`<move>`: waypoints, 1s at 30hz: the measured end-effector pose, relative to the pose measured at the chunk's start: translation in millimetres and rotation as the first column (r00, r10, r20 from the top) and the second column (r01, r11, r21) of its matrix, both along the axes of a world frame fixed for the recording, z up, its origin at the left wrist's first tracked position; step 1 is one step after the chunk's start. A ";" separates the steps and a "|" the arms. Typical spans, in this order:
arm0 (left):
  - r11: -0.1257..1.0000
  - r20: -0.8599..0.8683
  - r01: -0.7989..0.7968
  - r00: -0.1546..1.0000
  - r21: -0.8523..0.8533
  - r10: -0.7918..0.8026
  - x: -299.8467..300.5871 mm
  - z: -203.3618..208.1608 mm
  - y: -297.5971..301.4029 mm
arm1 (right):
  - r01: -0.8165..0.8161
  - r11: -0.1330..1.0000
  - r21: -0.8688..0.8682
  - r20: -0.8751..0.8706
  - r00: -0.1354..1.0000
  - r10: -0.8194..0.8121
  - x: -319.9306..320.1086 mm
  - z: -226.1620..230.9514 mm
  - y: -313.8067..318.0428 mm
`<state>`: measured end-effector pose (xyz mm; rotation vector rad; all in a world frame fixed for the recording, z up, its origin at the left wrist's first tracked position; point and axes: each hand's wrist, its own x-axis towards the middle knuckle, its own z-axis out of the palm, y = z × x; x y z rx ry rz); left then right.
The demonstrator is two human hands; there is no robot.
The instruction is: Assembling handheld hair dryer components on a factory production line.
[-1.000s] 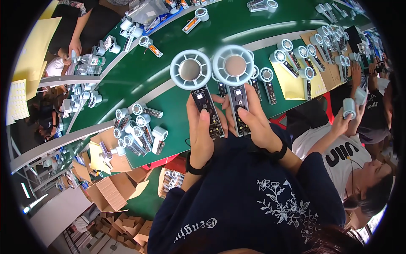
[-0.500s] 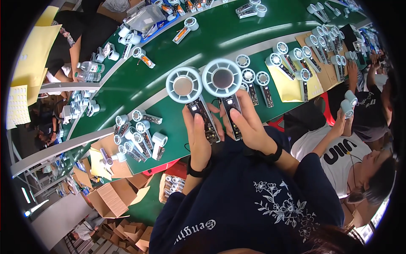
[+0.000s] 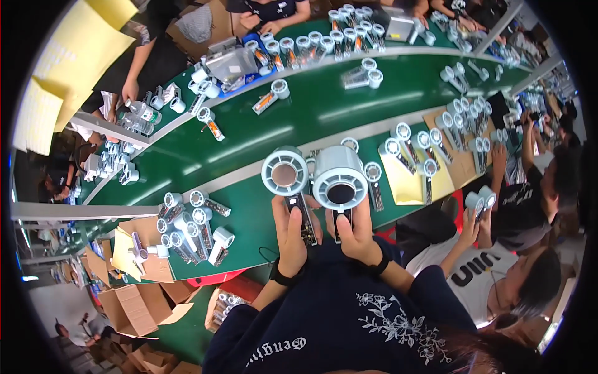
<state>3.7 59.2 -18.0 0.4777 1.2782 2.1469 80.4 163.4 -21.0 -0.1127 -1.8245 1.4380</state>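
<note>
My left hand (image 3: 288, 242) is closed round the handle of a pale blue-grey handheld fan (image 3: 286, 175). Its round head points up, and the handle's uncovered side bares a dark circuit board. Beside it, my right hand (image 3: 360, 242) grips a second handheld fan (image 3: 338, 163), thumb on the handle. That head tips toward me, so its barrel shows above the grille and dark centre; most of its handle is foreshortened. Both fans hang over the bench's near edge, apart from the bench. Just beyond them stand a few more fans, one being a fan with a bare board (image 3: 374, 181).
A pile of fans (image 3: 193, 227) lies left on the green bench (image 3: 249, 206). More fans rest right on yellow paper (image 3: 398, 187) and cardboard. A metal rail (image 3: 243, 173) divides off the green belt behind. Open cartons (image 3: 134, 308) stand lower left; a co-worker (image 3: 479, 268) sits close at right.
The right-hand fan has tilted, its head now leaning toward me. The left-hand fan keeps nearly the same pose. My view has shifted, showing more of the far bench.
</note>
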 end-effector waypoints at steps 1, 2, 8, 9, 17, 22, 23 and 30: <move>1.000 0.003 -0.008 1.000 0.006 0.008 -1.2 2.3 1.6 | -0.046 0.995 -0.085 0.013 0.999 0.047 0.8 3.8 1.8; 1.000 0.009 0.006 1.000 0.009 -0.006 -4.9 5.1 3.4 | -0.069 0.983 -0.172 0.026 0.997 0.075 1.8 8.2 1.9; 0.997 -0.151 -0.042 0.987 0.064 0.051 -18.7 24.7 16.1 | -0.128 0.956 -0.265 -0.012 0.992 0.130 -8.8 34.4 20.2; 0.996 -0.175 -0.064 0.982 0.062 0.074 -19.8 29.9 19.8 | -0.154 0.929 -0.337 -0.042 0.988 0.149 -9.7 39.5 22.2; 0.988 -0.227 -0.073 0.968 0.140 0.103 -17.4 48.2 38.2 | -0.221 0.845 -0.486 -0.126 0.975 0.183 -15.3 49.9 24.8; 0.993 -0.234 -0.013 0.971 0.119 0.041 -13.6 46.5 41.0 | -0.206 0.871 -0.447 -0.117 0.978 0.171 -11.7 43.4 26.0; 0.993 -0.232 -0.004 0.972 0.117 0.031 -12.7 46.1 42.4 | -0.208 0.865 -0.457 -0.117 0.978 0.173 -10.4 41.9 26.9; 1.000 -0.195 0.001 0.981 0.019 0.003 -0.3 39.7 61.3 | -0.121 0.885 -0.449 -0.084 0.992 0.093 0.9 28.1 38.3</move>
